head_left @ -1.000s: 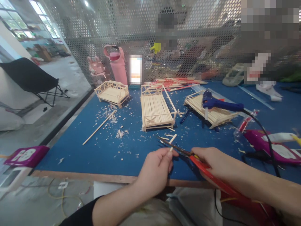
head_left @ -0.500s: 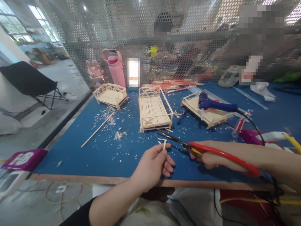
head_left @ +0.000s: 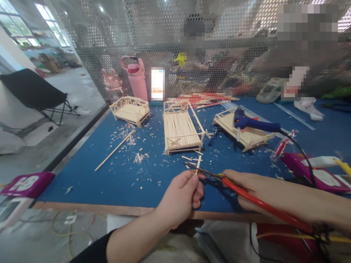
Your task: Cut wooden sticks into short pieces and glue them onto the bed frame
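Note:
My left hand (head_left: 182,193) pinches a short wooden stick (head_left: 199,162) between thumb and fingertips, its free end pointing away from me. Scissors with red handles (head_left: 260,202) are held in my right hand (head_left: 244,184). Their dark blades reach left and cross the stick just above my left fingertips; whether they are fully closed is hard to see. Small cut pieces lie on the blue table (head_left: 109,186) just beyond the blades. Past them stands a miniature bed made of sticks (head_left: 182,126), with rails at both ends.
A small stick bench (head_left: 130,111) stands left, with a loose stick (head_left: 113,151) before it. At right, a blue glue gun (head_left: 255,123) rests on another stick frame (head_left: 227,118). Behind are red-and-plain sticks (head_left: 203,98), a pink bottle (head_left: 137,80) and a perforated metal screen (head_left: 93,47).
Half a second ago the scissors were raised off the stick and my left fingers were looser. Now the blades are back across the stick, which sticks out farther, and my left fingers are curled in.

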Demonstrator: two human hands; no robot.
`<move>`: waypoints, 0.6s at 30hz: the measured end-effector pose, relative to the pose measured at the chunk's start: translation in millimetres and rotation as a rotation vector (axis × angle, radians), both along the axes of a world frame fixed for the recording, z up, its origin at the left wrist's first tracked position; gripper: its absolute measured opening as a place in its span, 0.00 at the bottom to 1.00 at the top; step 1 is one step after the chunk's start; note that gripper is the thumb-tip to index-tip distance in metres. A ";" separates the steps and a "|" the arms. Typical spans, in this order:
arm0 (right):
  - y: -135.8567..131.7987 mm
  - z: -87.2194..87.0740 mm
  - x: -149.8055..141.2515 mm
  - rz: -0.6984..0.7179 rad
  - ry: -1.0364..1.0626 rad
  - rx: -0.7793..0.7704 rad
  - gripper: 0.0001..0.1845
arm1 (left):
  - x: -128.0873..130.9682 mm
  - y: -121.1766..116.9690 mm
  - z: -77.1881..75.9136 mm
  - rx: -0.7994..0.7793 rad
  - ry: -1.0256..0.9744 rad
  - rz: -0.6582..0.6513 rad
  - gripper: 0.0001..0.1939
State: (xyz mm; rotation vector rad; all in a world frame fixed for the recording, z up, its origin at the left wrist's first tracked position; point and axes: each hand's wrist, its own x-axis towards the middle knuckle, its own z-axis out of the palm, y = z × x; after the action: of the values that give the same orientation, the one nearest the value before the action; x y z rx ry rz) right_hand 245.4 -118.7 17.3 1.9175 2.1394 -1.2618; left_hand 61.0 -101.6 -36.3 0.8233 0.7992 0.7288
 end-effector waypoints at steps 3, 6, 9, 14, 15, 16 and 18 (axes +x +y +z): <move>2.2 3.0 -4.7 0.029 -0.026 -0.015 0.10 | 0.7 -2.3 -1.4 0.023 0.010 -0.017 0.17; 3.2 2.0 -5.8 0.042 -0.046 0.001 0.11 | -0.3 -3.2 -1.5 0.042 0.022 -0.017 0.18; 3.7 -3.5 -7.3 0.042 -0.063 0.021 0.09 | -0.3 -3.8 -0.1 0.042 0.022 -0.018 0.17; 4.0 -20.4 -14.6 0.002 -0.173 0.077 0.03 | 2.1 -3.6 4.2 -0.074 0.159 0.049 0.08; 3.6 -22.4 -16.8 -0.005 -0.221 0.086 0.04 | 2.7 -3.1 4.8 -0.103 0.189 0.068 0.08; 3.1 -23.3 -19.2 -0.010 -0.270 0.091 0.04 | 3.2 -2.5 5.2 -0.126 0.211 0.084 0.08; 1.3 -21.8 -24.5 -0.023 -0.359 0.102 0.04 | 4.2 -0.9 5.6 -0.162 0.247 0.096 0.11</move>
State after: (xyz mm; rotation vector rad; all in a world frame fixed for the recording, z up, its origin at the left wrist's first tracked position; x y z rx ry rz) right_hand 220.9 -117.4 -4.5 2.0251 2.0328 -0.7484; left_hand 65.1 -102.5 -30.7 0.7407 1.1113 0.6444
